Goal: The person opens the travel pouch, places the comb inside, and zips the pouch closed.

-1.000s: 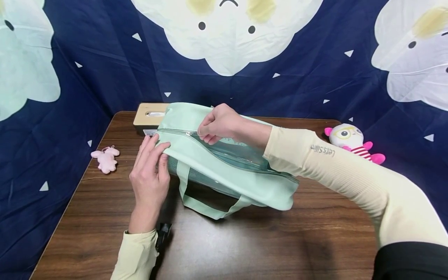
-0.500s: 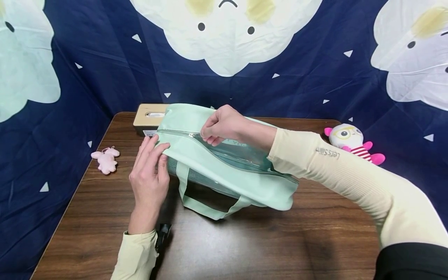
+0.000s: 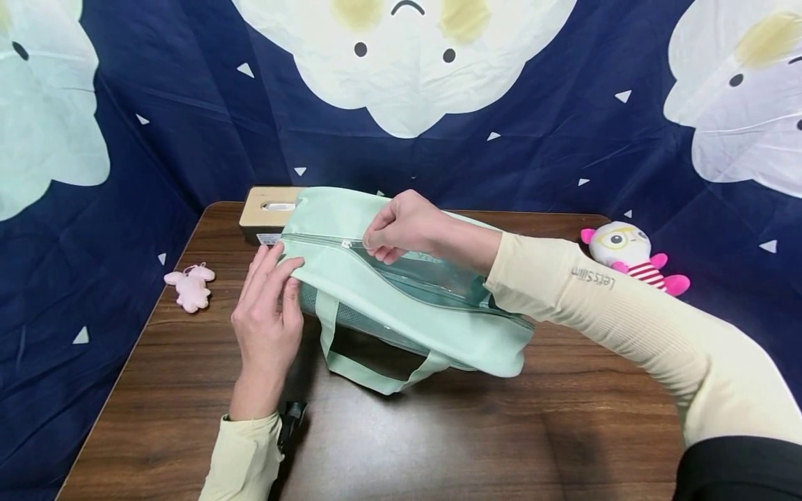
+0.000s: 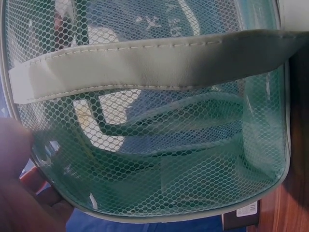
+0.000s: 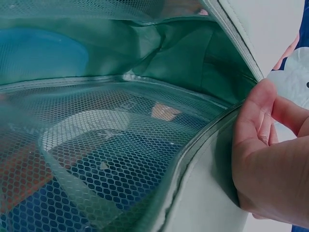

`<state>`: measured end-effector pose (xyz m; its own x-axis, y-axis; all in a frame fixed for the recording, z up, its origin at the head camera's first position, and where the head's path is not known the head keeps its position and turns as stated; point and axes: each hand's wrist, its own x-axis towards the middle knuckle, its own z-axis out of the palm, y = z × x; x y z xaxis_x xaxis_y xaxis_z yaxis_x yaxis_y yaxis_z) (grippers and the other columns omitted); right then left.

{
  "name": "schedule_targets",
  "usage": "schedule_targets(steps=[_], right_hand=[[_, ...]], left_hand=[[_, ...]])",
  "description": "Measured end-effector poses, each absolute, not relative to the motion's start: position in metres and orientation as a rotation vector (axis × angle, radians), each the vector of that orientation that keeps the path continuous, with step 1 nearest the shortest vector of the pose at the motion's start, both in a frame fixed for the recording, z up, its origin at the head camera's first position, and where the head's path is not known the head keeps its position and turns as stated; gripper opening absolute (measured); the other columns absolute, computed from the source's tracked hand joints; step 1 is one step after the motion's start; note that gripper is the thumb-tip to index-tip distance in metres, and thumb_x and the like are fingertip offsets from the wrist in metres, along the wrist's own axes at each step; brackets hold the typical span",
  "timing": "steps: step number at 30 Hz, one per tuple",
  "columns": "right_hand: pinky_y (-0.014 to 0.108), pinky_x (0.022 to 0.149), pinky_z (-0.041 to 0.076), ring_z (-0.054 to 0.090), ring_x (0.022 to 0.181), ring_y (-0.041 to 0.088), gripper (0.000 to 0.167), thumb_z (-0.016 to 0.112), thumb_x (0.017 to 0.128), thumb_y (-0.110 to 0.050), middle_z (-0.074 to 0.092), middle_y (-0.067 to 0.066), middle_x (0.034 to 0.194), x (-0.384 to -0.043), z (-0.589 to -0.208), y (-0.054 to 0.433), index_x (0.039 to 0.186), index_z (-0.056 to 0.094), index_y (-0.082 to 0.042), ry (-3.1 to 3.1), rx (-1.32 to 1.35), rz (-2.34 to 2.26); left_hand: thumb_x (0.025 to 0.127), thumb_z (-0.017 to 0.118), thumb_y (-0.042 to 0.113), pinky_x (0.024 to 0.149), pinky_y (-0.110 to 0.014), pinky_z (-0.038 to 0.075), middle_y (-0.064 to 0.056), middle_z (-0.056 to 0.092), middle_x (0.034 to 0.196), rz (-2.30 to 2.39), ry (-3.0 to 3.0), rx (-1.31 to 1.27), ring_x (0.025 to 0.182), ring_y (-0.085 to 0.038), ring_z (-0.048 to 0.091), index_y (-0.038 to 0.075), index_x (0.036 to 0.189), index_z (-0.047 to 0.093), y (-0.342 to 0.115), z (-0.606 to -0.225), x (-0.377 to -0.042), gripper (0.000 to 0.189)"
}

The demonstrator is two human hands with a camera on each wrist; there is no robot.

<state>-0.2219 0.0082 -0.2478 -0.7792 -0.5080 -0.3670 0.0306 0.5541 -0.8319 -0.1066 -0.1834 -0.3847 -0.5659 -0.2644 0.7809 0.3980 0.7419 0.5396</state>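
Note:
A mint green bag (image 3: 413,299) with clear and mesh sides lies slantwise on the table. Its top zipper (image 3: 347,243) is closed at the left end and gapes towards the right. My right hand (image 3: 407,226) pinches the zipper pull, just right of the slider; in the right wrist view my right hand (image 5: 270,150) hides the pull itself. With fingers fairly straight, my left hand (image 3: 266,313) rests on the bag's left end. The left wrist view shows a strap handle (image 4: 145,65) across the mesh side, and part of my left hand (image 4: 24,179) at the bag's edge.
A wood-topped tissue box (image 3: 260,212) stands behind the bag's left end. On the brown table (image 3: 501,431) a pink plush toy (image 3: 191,287) lies at left, a panda plush (image 3: 626,250) at right. A navy cloud-print curtain (image 3: 207,104) surrounds the table's back and sides.
My right hand has moved slightly right, and the zipper slider has gone with it, closing a little more of the zipper. The left hand has stayed on the bag's left end.

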Motion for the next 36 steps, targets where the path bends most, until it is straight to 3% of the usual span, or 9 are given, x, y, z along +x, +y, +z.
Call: schedule_targets(steps=[5,10,19,36], right_hand=[[0.03,0.075,0.063,0.069,0.071,0.015,0.011,0.069,0.095,-0.001,0.075,0.015,0.088,-0.222,-0.249,0.01,0.1,0.075,0.007,2.205,-0.399,-1.193],[0.03,0.073,0.063,0.068,0.068,0.015,0.011,0.069,0.094,0.0,0.072,0.008,0.079,-0.221,-0.248,0.014,0.099,0.075,0.008,2.208,-0.419,-1.204],[0.031,0.074,0.063,0.07,0.07,0.018,0.011,0.069,0.094,0.0,0.075,0.012,0.083,-0.219,-0.248,0.024,0.099,0.076,0.007,2.21,-0.44,-1.204],[0.03,0.069,0.063,0.068,0.066,0.016,0.011,0.071,0.093,0.0,0.075,0.019,0.088,-0.215,-0.247,0.047,0.099,0.076,0.008,2.204,-0.474,-1.202]], left_hand=[[0.105,0.059,0.02,0.118,-0.049,0.039,-0.018,0.068,0.134,-0.873,-1.994,-0.103,0.135,-0.041,0.056,0.0,0.111,0.075,-0.184,-0.385,-0.107,0.026],[0.104,0.061,0.015,0.12,-0.044,0.038,-0.018,0.068,0.134,-0.871,-1.997,-0.1,0.136,-0.04,0.056,0.0,0.112,0.075,-0.184,-0.385,-0.107,0.022],[0.098,0.065,0.003,0.119,-0.039,0.039,-0.018,0.072,0.126,-0.886,-1.984,-0.096,0.134,-0.036,0.058,0.001,0.109,0.076,-0.183,-0.382,-0.107,0.015],[0.096,0.067,-0.001,0.112,-0.029,0.046,-0.016,0.076,0.113,-0.923,-1.948,-0.075,0.12,-0.039,0.067,0.003,0.104,0.079,-0.183,-0.376,-0.108,0.015]])
